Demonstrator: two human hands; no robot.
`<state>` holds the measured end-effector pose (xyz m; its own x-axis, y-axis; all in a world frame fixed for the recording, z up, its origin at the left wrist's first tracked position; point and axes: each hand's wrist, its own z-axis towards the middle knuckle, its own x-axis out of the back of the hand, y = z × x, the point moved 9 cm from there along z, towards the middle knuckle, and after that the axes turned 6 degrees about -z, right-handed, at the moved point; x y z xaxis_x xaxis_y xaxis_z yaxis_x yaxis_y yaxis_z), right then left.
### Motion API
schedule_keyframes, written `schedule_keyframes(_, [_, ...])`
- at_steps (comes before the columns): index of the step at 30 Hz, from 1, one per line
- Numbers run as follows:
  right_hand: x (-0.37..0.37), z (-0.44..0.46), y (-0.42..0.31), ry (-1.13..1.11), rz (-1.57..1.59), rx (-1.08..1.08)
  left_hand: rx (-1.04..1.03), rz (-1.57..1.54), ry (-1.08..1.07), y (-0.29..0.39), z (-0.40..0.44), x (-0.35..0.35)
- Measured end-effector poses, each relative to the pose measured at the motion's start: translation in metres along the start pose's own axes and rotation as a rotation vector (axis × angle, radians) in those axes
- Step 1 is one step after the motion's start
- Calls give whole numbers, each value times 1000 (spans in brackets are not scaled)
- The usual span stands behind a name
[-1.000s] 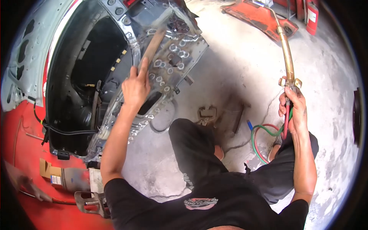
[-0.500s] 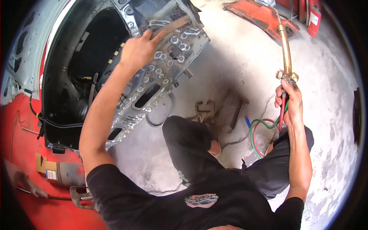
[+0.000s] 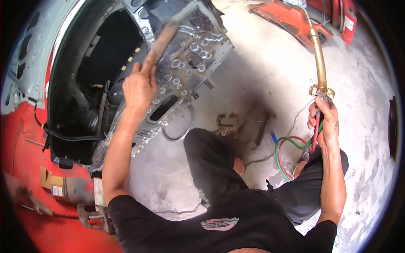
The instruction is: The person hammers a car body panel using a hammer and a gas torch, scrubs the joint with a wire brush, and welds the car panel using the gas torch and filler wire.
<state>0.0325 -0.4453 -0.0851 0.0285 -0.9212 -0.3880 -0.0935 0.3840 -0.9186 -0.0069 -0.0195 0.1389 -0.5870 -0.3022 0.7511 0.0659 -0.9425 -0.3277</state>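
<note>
My left hand point(image 3: 140, 86) is closed round a flat, tan, wooden-looking stick-shaped tool point(image 3: 164, 41), its index finger stretched along it. Motion blurs the tool's far end, so its exact kind is unclear. It lies over a bare metal car body panel point(image 3: 185, 86) dotted with shiny ring-shaped marks and pierced by an oval opening. On the right, my right hand point(image 3: 325, 114) grips a brass gas torch point(image 3: 319, 63) by its valve end, nozzle pointing away from me. A red hose point(image 3: 315, 133) and a green hose point(image 3: 291, 141) run from the torch down beside my leg.
A C-shaped clamp point(image 3: 228, 122) lies on the concrete floor before my knees. Farther off are a worn orange-red panel point(image 3: 291, 21) and a fire extinguisher point(image 3: 349, 26). Another clamp point(image 3: 93, 214) and a cardboard piece point(image 3: 50, 181) sit on the red surface at left.
My left hand has drawn the stick-shaped tool back toward me and to the left across the panel. The torch in my right hand sits slightly lower and farther right in view.
</note>
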Motion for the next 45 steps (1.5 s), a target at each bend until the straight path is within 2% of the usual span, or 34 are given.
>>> schedule_keyframes(1, [2, 1, -1, 7, 0, 9, 68, -7, 6, -9, 17, -5])
schedule_keyframes(4, [-7, 2, 6, -7, 5, 8, -19, -121, -4, 7, 82, -24])
schedule_keyframes(6, [-10, 4, 8, -3, -1, 3, -5, -159, -13, 11, 95, -21])
schedule_keyframes(9, [-7, -1, 2, -34, -30, -6, 25, -276, -63, -36, 36, 15])
schedule_keyframes(10, [-1, -2, 4, -36, -31, -28, 136, -502, -86, -68, 9, 24])
schedule_keyframes(11, [5, 0, 4, -40, -50, -14, 290, -525, -76, -111, -17, 23])
schedule_keyframes(12, [5, -1, 1, -18, -52, -7, 225, -586, 124, -115, -27, 42])
schedule_keyframes(14, [5, 1, 2, 27, -45, 8, 428, -743, 14, -145, -36, 18])
schedule_keyframes(17, [12, -2, 6, 51, -68, 11, 475, -1009, -28, -165, -12, -6])
schedule_keyframes(20, [21, 3, 10, 79, -55, 4, 648, -1220, 112, -202, -28, -13])
schedule_keyframes(21, [27, 8, 12, 78, -59, 8, 704, -1216, 124, -229, -39, -32])
schedule_keyframes(22, [28, 13, 12, 70, -67, 10, 843, -1073, 42, -250, -50, -56])
schedule_keyframes(24, [24, 18, 12, 88, -84, 1, 835, -940, -181, -228, -34, -87])
schedule_keyframes(26, [26, 19, 15, 98, -81, -3, 644, -1150, -339, -186, 14, -123])
schedule_keyframes(28, [23, 15, 15, 84, -105, 9, 564, -1343, -366, -167, 69, -151])
schedule_keyframes(31, [23, 14, 17, 89, -124, 2, 382, -1180, -419, -154, 129, -164])
schedule_keyframes(34, [28, 16, 21, 79, -109, -29, 422, -1037, -515, -162, 87, -127])
schedule_keyframes(37, [35, 14, 14, 78, -110, -40, 637, -1036, -560, -184, 43, -125])
schedule_keyframes(41, [27, 21, 10, 132, -137, 25, 323, -1036, -458, -146, 101, -153])
schedule_keyframes(45, [11, 10, 12, 55, -137, -6, 481, -930, -416, -173, 56, -108])
